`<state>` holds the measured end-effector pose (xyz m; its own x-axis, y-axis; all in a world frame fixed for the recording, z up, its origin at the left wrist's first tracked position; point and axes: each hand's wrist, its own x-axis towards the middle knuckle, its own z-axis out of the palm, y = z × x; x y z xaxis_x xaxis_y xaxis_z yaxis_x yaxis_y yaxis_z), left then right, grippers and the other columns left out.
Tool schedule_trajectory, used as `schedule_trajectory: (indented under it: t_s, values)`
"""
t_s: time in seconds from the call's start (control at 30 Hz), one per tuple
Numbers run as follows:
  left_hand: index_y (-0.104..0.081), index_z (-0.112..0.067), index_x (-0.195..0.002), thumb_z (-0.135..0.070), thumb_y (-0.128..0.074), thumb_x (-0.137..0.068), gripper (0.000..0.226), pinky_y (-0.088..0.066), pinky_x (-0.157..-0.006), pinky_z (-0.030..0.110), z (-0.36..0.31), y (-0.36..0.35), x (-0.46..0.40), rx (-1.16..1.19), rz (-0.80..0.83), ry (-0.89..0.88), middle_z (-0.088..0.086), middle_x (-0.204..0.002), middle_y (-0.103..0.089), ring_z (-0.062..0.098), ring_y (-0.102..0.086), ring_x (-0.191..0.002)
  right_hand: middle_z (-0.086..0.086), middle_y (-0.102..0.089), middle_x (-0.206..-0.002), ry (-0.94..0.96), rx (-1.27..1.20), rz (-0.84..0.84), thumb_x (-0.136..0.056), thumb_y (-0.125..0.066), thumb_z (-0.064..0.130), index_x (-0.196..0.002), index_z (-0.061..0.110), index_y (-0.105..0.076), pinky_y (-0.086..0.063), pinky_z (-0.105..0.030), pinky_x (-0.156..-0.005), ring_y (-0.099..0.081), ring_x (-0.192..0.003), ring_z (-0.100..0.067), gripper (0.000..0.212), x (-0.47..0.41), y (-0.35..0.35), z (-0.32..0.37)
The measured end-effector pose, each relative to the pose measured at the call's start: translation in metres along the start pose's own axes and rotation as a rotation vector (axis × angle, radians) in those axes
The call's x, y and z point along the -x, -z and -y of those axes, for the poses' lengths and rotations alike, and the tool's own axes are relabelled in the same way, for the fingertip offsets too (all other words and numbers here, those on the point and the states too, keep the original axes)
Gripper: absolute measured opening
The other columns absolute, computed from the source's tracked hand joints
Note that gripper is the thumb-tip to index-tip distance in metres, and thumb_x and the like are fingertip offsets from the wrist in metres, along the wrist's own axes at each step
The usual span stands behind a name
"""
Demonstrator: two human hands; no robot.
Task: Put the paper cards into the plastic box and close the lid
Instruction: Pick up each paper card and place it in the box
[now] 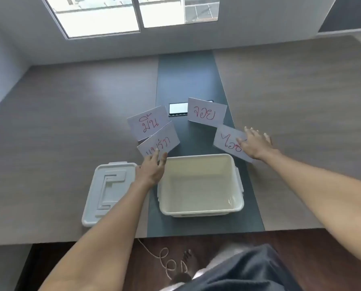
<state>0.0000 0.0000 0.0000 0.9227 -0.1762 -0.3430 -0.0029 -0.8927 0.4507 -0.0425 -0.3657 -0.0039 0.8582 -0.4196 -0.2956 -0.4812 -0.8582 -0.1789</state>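
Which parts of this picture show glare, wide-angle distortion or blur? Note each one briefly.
Head view: window overexposed, washing pale glare across the table; phone screen mirrors that brightness; table edges splay outward, wide-angle distortion; right hand fingertips slightly smeared; card writing stays readable.

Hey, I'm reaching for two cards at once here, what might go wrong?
1. Your left hand touches the near-left card, which overlaps the far-left card; dragging one may shift the other.
2. The far-right card lies partly over the phone; lifting it carelessly could nudge the phone.
3. The lid sits near the table edge beside your left forearm; a sweep could knock it off.
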Motion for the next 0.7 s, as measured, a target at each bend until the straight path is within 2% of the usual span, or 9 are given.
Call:
schedule_trajectory:
  t_s: [0.17,0.3,0.4,0.47,0.53,0.7]
  values:
    - [-0.011,-0.029,-0.157,-0.053,-0.019,-0.102,0.06,-0.025,-0.113,0.046,0.002,-0.018,0.016,0.056,-0.024,-0.133,0.002,-0.161,-0.024,0.025,-0.026,-0.146,-0.016,-0.037,-0.156,0.022,-0.008,-0.048,-0.102,-0.038,0.043,-0.156,0.013,-0.023,-0.022,-0.045,-0.115,-0.033,-0.145,-0.032,0.064,0.007,-0.002,-0.008]
    - [-0.012,-0.029,-0.156,-0.035,-0.025,-0.106,0.052,-0.034,-0.109,0.048,0.004,-0.03,0.021,0.166,-0.163,-0.217,-0.004,-0.161,-0.021,0.022,-0.025,-0.147,-0.02,-0.044,-0.147,0.014,-0.009,-0.029,-0.102,-0.041,0.034,-0.155,0.014,-0.026,-0.029,-0.047,-0.109,-0.042,-0.136,-0.037,0.058,0.012,-0.005,-0.005]
    - [-0.017,-0.023,-0.155,-0.028,-0.026,-0.107,0.05,-0.035,-0.111,0.048,0.003,-0.032,0.024,0.198,-0.174,-0.246,-0.003,-0.159,-0.024,0.025,-0.03,-0.144,-0.021,-0.053,-0.138,0.022,-0.044,-0.012,-0.102,-0.041,0.024,-0.147,0.011,-0.036,-0.034,-0.047,-0.104,-0.05,-0.128,-0.039,0.047,0.016,-0.011,-0.006]
    - [-0.019,-0.019,-0.155,-0.021,-0.028,-0.106,0.05,-0.035,-0.112,0.047,0.003,-0.032,0.027,0.186,-0.174,-0.265,-0.001,-0.159,-0.024,0.028,-0.032,-0.142,-0.022,-0.06,-0.128,0.022,-0.065,-0.023,-0.099,-0.042,0.016,-0.133,0.01,-0.046,-0.042,-0.045,-0.093,-0.057,-0.116,-0.042,0.035,0.02,-0.016,-0.004]
    - [-0.02,-0.015,-0.155,-0.016,-0.029,-0.105,0.051,-0.034,-0.111,0.045,0.001,-0.033,0.028,0.177,-0.162,-0.287,0.002,-0.159,-0.026,0.029,-0.032,-0.142,-0.023,-0.062,-0.124,-0.007,-0.061,-0.019,-0.097,-0.043,0.012,-0.125,0.009,-0.048,-0.044,-0.042,-0.081,-0.059,-0.11,-0.044,0.029,0.023,-0.016,-0.002]
    - [-0.019,-0.01,-0.155,-0.014,-0.032,-0.104,0.053,-0.044,-0.099,0.048,0.007,-0.036,0.036,0.057,-0.178,-0.311,0.004,-0.158,-0.024,0.037,-0.042,-0.134,-0.023,-0.063,-0.123,0.009,-0.048,-0.006,-0.094,-0.048,0.01,-0.119,0.009,-0.05,-0.049,-0.044,-0.085,-0.06,-0.11,-0.044,0.026,0.032,-0.009,0.012]
